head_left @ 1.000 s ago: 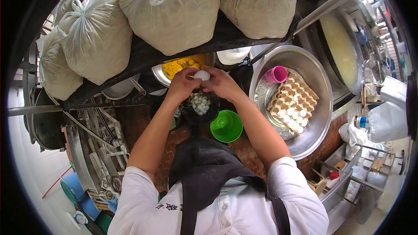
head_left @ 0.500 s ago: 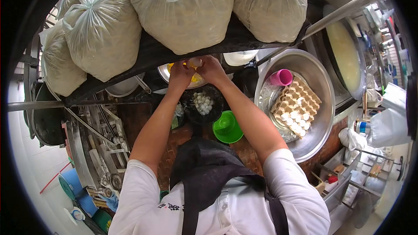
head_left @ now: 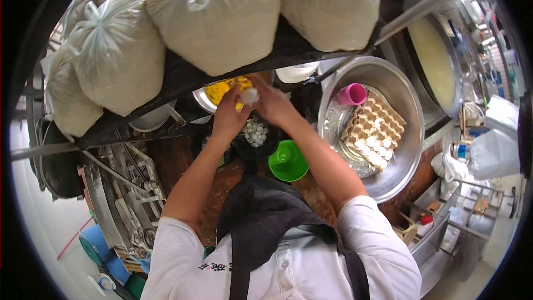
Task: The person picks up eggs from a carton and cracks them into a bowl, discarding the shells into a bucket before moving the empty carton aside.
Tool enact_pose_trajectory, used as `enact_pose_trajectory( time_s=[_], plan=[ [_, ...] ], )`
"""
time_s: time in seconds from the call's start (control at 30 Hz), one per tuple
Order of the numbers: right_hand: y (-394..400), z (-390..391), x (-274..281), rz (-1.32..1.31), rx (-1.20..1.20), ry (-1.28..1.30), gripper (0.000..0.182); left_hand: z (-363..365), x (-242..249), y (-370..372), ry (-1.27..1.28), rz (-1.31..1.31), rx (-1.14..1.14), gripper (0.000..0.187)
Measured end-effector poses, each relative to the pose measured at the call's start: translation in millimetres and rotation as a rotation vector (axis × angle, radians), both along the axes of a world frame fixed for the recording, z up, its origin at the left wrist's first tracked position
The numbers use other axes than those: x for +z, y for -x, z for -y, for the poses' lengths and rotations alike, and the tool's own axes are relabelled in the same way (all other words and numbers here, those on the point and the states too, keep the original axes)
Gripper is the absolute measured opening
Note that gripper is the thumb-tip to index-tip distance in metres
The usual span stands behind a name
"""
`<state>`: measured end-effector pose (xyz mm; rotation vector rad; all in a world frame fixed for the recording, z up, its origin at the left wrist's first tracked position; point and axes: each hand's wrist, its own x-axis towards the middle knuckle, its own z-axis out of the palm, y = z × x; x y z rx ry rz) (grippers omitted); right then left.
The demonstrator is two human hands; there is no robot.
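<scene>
White eggshell (head_left: 249,95) pinched between both hands, held over the steel bowl of yolks (head_left: 222,90) under the shelf edge. Left hand (head_left: 230,112) grips from below and left; right hand (head_left: 270,104) closes on it from the right, fingertips meeting on the shell. Whether the shell is already parted, cannot tell. Step in hand, by my reading: cracking an egg and emptying it into the yolk bowl. Dark tub of spent shells (head_left: 255,133) sits just beneath the hands; green funnel (head_left: 288,161) beside it. Egg tray (head_left: 373,130) lies in the big steel basin (head_left: 401,100) to the right, near a pink cup (head_left: 352,94). Next move likely calls for a gentle pull apart, kept over the bowl
</scene>
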<state>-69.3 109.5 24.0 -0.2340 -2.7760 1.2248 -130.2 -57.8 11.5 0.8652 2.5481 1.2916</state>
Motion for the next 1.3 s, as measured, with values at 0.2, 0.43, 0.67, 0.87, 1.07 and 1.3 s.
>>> enact_pose_trajectory(
  time_s=[0.2, 0.43, 0.67, 0.87, 1.07, 1.3],
  plan=[
    [-81.5, -0.6, -19.6, 0.104, -0.041, -0.103, 0.068, 17.7, -32.9, -52.3, 0.281, 0.378, 0.038, 0.076],
    [-228.8, -177.0, -25.3, -0.234, -0.921, -0.131, 0.023, 19.2, -50.0, -67.4, 0.323, 0.366, -0.039, 0.057],
    [-373.1, -303.5, -93.2, 0.621, -1.246, -0.544, 0.041, -27.2, -41.6, -99.7, 0.274, 0.446, -0.113, 0.057],
    [-384.3, -319.9, -102.0, 0.651, -1.174, -0.416, 0.044, -50.5, -34.9, -119.8, 0.308, 0.413, -0.163, 0.056],
    [-396.5, -321.4, -107.4, 0.479, -1.258, -0.348, 0.047, -55.8, -35.6, -122.9, 0.297, 0.425, -0.15, 0.055],
    [-398.6, -304.2, -66.7, -0.203, -0.815, 1.358, 0.035, -54.1, -38.8, -122.2, 0.229, 0.5, -0.169, 0.054]
  ],
)
